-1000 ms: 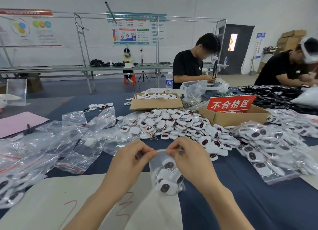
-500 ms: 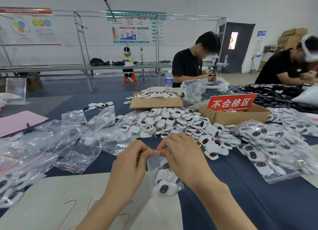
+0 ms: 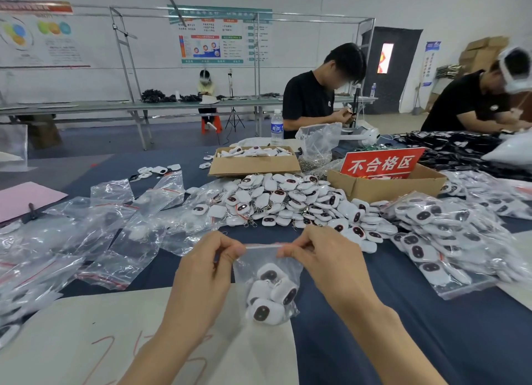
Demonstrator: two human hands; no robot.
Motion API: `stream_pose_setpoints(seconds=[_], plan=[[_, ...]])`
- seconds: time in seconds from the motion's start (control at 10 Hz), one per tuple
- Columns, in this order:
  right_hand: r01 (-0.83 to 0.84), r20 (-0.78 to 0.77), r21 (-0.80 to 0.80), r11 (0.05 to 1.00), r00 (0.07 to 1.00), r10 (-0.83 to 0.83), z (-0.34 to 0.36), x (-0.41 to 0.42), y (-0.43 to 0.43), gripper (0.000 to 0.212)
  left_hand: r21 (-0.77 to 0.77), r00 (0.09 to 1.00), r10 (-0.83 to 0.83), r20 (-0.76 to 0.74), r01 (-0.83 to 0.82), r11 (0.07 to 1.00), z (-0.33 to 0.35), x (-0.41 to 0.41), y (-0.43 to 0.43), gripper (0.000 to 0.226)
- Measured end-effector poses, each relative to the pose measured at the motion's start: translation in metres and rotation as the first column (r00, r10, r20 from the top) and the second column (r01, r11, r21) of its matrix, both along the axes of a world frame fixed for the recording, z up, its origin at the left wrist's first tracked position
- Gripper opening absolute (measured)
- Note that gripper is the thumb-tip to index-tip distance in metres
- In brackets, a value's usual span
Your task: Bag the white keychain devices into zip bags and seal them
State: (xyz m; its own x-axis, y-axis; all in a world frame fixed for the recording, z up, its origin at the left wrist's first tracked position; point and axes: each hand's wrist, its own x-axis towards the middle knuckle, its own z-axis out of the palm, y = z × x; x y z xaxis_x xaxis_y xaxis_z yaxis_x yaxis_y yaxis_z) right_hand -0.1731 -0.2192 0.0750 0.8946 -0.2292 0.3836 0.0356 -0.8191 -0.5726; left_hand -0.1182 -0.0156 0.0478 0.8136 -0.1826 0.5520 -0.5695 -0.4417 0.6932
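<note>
A small clear zip bag (image 3: 267,286) hangs between my hands above the table, with several white keychain devices with dark oval faces inside. My left hand (image 3: 207,272) pinches the left end of its zip strip and my right hand (image 3: 322,258) pinches the right end. The strip stretches straight between my fingertips. A loose pile of white keychain devices (image 3: 290,203) lies on the blue table just beyond my hands.
Empty zip bags (image 3: 115,229) cover the table's left side; filled bags (image 3: 443,240) lie at the right. Two cardboard boxes (image 3: 253,163) (image 3: 385,183) stand behind the pile, one bearing a red sign. A white sheet (image 3: 72,341) lies near me. Two people work across the table.
My hands, close together at the middle of the zip strip half a second ago, have slid apart to its two ends. The bag hangs in about the same place.
</note>
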Motion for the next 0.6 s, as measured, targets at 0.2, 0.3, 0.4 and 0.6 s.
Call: stream_pose_setpoints(seconds=[0.2,0.3,0.4,0.6], plan=[[-0.014,0.070,0.257,0.966,0.998,-0.004,-0.001,-0.012,-0.037,0.020,-0.115,0.955,-0.252,-0.154,0.236,0.965,0.030,-0.007,-0.037,0.024],[0.044,0.258,0.290,0.956,0.958,-0.123,0.021,-0.020,-0.073,0.027,-0.193,0.911,-0.373,-0.175,0.339,0.921,0.054,-0.002,-0.086,0.021],[0.170,0.364,0.302,0.938,0.889,-0.278,0.053,-0.019,-0.126,0.014,-0.399,0.822,-0.509,-0.255,0.390,0.830,0.085,0.015,-0.162,0.019],[0.278,0.536,0.531,0.800,0.621,-0.572,0.101,-0.063,-0.224,0.022,-0.463,0.583,-0.601,-0.546,0.388,0.797,0.112,0.045,-0.258,0.023]])
